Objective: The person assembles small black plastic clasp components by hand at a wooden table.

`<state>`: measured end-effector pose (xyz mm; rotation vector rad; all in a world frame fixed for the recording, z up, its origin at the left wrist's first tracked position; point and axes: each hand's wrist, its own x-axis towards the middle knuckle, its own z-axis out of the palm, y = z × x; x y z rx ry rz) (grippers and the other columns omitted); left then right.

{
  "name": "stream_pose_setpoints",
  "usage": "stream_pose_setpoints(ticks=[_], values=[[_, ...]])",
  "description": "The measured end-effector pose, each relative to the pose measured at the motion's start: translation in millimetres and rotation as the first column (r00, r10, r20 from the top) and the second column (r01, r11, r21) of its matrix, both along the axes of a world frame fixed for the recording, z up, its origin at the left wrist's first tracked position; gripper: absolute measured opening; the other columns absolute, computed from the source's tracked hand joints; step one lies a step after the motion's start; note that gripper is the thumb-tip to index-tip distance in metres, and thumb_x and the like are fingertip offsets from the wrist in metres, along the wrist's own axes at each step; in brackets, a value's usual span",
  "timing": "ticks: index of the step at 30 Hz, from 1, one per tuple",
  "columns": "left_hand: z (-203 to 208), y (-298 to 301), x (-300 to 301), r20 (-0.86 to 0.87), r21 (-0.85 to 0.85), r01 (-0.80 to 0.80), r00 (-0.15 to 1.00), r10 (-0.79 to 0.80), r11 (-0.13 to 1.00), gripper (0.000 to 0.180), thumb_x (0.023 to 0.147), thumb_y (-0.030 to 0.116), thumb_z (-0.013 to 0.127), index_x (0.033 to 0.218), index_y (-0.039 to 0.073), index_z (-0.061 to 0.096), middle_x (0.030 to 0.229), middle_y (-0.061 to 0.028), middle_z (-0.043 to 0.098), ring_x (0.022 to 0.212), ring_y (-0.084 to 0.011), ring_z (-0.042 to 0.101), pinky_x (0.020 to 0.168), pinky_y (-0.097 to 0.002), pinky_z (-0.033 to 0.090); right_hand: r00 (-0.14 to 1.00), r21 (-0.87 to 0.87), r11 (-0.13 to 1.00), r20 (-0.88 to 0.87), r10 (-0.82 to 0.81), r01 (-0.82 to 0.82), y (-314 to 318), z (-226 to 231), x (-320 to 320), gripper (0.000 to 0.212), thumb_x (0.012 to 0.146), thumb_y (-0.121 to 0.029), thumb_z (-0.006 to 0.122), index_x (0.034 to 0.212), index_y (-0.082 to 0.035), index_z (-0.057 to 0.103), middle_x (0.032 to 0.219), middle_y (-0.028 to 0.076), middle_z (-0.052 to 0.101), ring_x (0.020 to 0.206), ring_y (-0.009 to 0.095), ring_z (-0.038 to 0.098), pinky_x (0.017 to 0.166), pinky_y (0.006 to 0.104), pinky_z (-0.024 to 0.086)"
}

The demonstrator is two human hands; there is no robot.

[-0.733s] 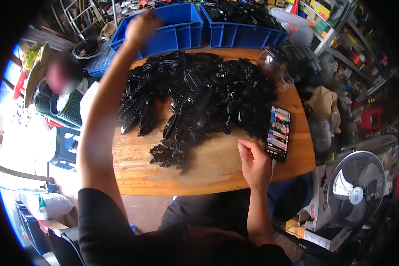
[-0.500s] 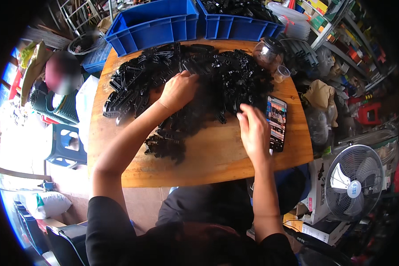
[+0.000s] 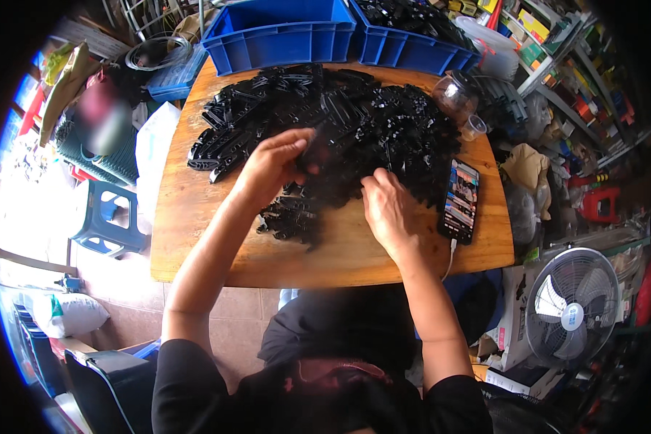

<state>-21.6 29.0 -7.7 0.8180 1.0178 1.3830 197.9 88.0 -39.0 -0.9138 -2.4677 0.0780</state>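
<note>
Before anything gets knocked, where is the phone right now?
In the head view, the phone lies at the right of the wooden table, beside the black parts, right of the right hand.

White daylight glares in from the left; glossy, elongated black parts (image 3: 340, 110) blur mid-heap; edges bend into blackness.

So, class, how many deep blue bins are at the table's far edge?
2: the left bin, and the right bin beside it, holding black parts. More could be hidden behind them.
</note>
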Motion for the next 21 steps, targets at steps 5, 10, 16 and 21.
stream_pose_setpoints(ticks=[5,10,16,21], values=[[-10,-10,6,0.286,0.035,0.166,0.943,-0.169,0.986,0.034,0.096,0.013,0.038,0.125,-0.003,0.045,0.104,-0.0164,0.061,0.079,-0.0171,0.063,0.058,-0.0231,0.05,0.962,-0.103,0.994,-0.274,0.009,-0.039,-10,18,11,0.008,0.077,-0.001,0.064,0.083,-0.002,0.058,0.082,0.012,0.058,0.073,0.028,0.058,0.063,0.0339,0.047],[-5,-16,19,0.261,0.02,0.223,0.94,-0.22,0.975,0.038,0.094,0.017,0.044,0.125,-0.006,0.044,0.102,-0.0138,0.061,0.077,-0.0153,0.061,0.055,-0.0225,0.047,0.831,-0.287,0.916,-0.55,0.084,-0.282,-33,53,9,0.012,0.075,0.003,0.068,0.084,-0.001,0.061,0.084,0.011,0.064,0.074,0.02,0.062,0.064,0.0292,0.049],[2,-18,26,0.23,0.011,0.315,0.923,-0.309,0.949,0.032,0.095,0.012,0.041,0.12,-0.006,0.048,0.1,-0.013,0.061,0.076,-0.015,0.059,0.059,-0.0236,0.046,0.795,-0.037,0.951,-0.559,0.235,-0.307,-35,56,-1,0.016,0.072,0.005,0.069,0.083,-0.003,0.063,0.089,0.009,0.065,0.081,0.022,0.064,0.07,0.0301,0.05],[-1,-19,27,0.217,-0.026,0.296,0.934,-0.283,0.955,0.03,0.095,0.011,0.04,0.119,-0.006,0.048,0.099,-0.0126,0.061,0.076,-0.0147,0.059,0.059,-0.0238,0.046,0.751,-0.19,0.935,-0.652,0.108,-0.3,-38,51,-3,0.018,0.073,0.004,0.068,0.089,-0.002,0.063,0.089,0.009,0.063,0.078,0.023,0.063,0.069,0.0303,0.05]])
